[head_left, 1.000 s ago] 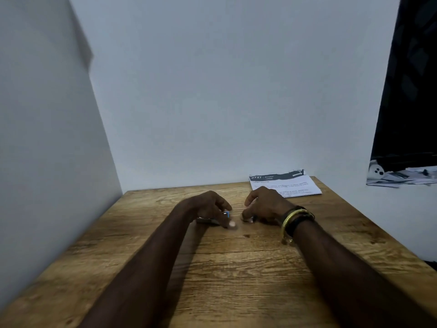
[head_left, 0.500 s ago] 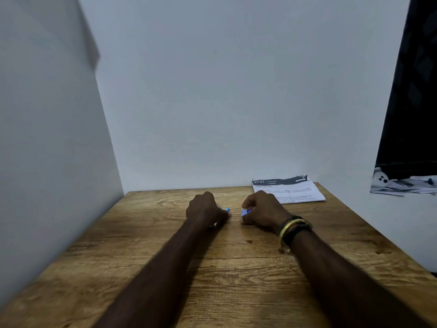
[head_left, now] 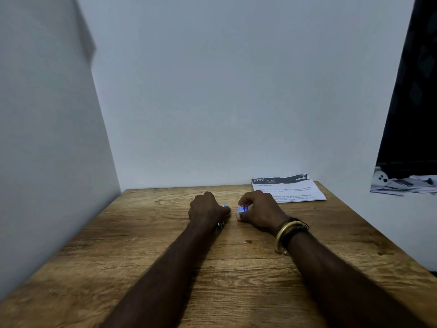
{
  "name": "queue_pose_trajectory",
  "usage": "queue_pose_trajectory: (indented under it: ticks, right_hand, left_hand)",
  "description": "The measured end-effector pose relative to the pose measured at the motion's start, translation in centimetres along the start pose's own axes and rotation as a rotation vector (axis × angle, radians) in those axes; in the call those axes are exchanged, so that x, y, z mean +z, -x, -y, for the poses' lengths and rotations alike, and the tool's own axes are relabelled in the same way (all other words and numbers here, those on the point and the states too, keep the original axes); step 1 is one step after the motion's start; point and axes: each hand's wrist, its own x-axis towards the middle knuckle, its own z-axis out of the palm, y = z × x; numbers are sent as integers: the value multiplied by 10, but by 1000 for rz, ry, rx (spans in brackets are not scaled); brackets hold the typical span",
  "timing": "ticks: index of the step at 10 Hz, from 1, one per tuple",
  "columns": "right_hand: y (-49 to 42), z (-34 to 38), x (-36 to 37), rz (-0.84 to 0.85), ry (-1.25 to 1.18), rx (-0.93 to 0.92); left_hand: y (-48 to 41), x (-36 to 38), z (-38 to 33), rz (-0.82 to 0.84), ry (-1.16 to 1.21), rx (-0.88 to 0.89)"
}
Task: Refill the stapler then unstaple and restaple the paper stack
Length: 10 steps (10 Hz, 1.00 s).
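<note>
The paper stack (head_left: 289,191) lies flat at the far right corner of the wooden surface (head_left: 238,271), its far edge against the back wall (head_left: 212,102). Neither of the hands touches it. Left of the stack and a little nearer the person, both hands sit close together, low over the wood.

The right hand (head_left: 261,210), the one nearer the stack, pinches a small box (head_left: 242,209), blue and white, between thumb and forefinger. It is likely the staple box, though its print is too small to read. A narrow gap further left of the stack, the left hand (head_left: 207,209) is curled tight round what I take to be the stapler (head_left: 225,205). Only a blue tip shows past the knuckles and a bit of metal below the heel of the hand. Bangles (head_left: 289,230) ring the right wrist.

By my reading, the refill is the step in hand and the stack is untouched. The stapler looks small, rigid and light, best held by its body so the top can swing open. The box is probably thin card, easily crushed. Staple strips tend to snap if bent, so they are best held by their long sides. The stack is limp and light, so it should be pinned flat near its stapled corner when prying.
</note>
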Motion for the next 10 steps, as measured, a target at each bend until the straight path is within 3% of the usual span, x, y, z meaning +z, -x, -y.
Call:
queue_pose_trajectory:
  ticks: [5,7,8,10]
  right_hand:
    - [1,-2,-1,1,-6,1]
    - [-1,1,-4,-18,20,14]
    - [-4,10,-9,-126,121,-49]
    - [-10,48,-25,-549,218,-249]
  left_hand:
    - [-3,-4,5,24,-26,84]
    - [-5,-13,8,-61,-90,118]
    - [-9,-20,6,-222,-139,251]
    - [-14,-43,-3,-563,-170,514]
